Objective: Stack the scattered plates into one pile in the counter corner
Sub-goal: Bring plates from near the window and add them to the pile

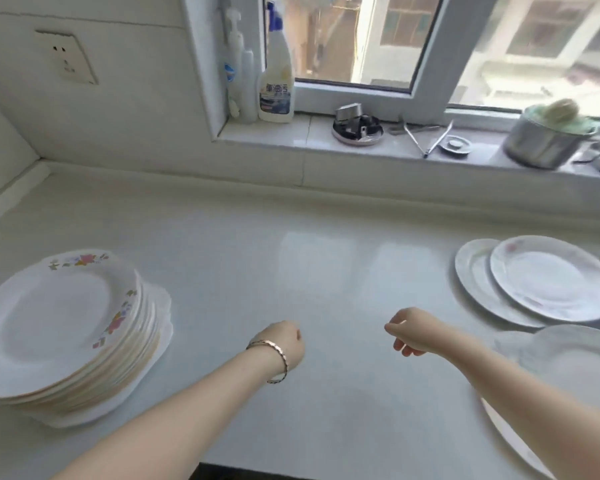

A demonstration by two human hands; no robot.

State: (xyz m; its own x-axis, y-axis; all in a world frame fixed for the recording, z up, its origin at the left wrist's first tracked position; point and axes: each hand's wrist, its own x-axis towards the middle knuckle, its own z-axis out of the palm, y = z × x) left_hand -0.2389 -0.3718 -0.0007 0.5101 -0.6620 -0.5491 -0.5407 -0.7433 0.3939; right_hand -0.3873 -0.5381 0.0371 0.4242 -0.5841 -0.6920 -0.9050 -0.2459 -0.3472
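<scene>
A tall pile of white plates with flower rims stands on the white counter at the left, near the corner. At the right lie loose plates: a flower-rimmed one overlapping a plain one, and another plate partly under my right forearm. My left hand, a bracelet on its wrist, hovers over the counter's middle with fingers curled under, holding nothing. My right hand hangs beside it, fingers loosely curled and empty, left of the loose plates.
On the window sill stand a spray bottle, a pump bottle, a small dish of metal parts, tongs and a steel pot. A wall socket sits at upper left. The counter's front edge runs along the bottom.
</scene>
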